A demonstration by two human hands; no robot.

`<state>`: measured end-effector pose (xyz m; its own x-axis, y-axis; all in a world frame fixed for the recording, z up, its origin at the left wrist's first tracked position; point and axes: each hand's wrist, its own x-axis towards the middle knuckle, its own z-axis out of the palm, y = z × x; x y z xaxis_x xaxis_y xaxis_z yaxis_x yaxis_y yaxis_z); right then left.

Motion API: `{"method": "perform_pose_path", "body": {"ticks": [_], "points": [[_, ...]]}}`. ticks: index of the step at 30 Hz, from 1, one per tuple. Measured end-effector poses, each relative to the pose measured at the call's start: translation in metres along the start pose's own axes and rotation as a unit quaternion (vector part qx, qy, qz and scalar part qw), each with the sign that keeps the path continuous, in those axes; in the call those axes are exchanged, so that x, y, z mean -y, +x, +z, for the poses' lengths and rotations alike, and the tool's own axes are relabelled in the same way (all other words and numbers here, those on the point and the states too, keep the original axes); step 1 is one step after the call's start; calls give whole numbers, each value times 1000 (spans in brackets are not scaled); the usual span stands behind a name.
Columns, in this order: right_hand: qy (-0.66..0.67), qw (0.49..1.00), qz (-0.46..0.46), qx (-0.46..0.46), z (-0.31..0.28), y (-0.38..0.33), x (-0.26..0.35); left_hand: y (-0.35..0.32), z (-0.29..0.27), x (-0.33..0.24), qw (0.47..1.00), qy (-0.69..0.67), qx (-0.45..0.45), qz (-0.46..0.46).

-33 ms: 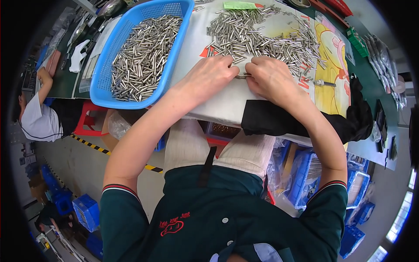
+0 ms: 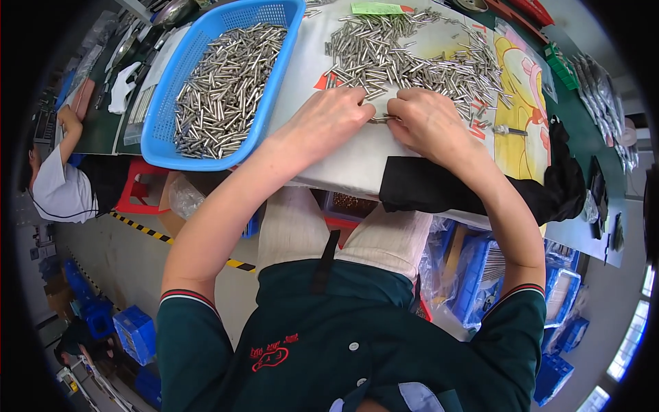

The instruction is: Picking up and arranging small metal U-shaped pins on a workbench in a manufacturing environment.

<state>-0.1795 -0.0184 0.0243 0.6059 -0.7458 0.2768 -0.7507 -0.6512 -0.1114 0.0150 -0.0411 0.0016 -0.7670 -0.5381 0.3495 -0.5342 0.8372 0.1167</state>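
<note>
Both hands are close together at the near edge of a spread of short silvery metal pins [image 2: 412,58] on a pale printed sheet [image 2: 295,96]. My left hand [image 2: 333,113] is closed, its fingers curled inward and whatever they hold hidden. My right hand [image 2: 427,118] is closed too, thumb and forefinger pinched at the end of a metal pin [image 2: 379,119] that shows in the gap between the hands. Left of my left hand stands a blue plastic basket [image 2: 152,130], filled with many similar pins.
A black cloth [image 2: 425,185] lies beneath my right forearm. Right of the pins rests a metal piece with a dark shaft [image 2: 511,130]. A green label [image 2: 376,8] lies at the back. Another person [image 2: 65,182] sits at far left; blue crates [image 2: 480,288] stand under the table.
Almost nothing differs; my right hand has shifted very slightly to the right. My left hand, the basket and the spread of pins look the same.
</note>
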Motion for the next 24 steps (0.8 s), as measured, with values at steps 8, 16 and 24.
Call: {"method": "perform_pose_path", "body": {"ticks": [8,16,24], "points": [[-27,997,66,41,-23,-12,3,-8,-5,-3,1000,18,-13,19],[-47,997,47,25,-4,-20,10,-4,0,-1,997,57,-1,56],[-31,997,54,-38,-8,-8,10,-6,5,1,996,56,-41,58]]}}
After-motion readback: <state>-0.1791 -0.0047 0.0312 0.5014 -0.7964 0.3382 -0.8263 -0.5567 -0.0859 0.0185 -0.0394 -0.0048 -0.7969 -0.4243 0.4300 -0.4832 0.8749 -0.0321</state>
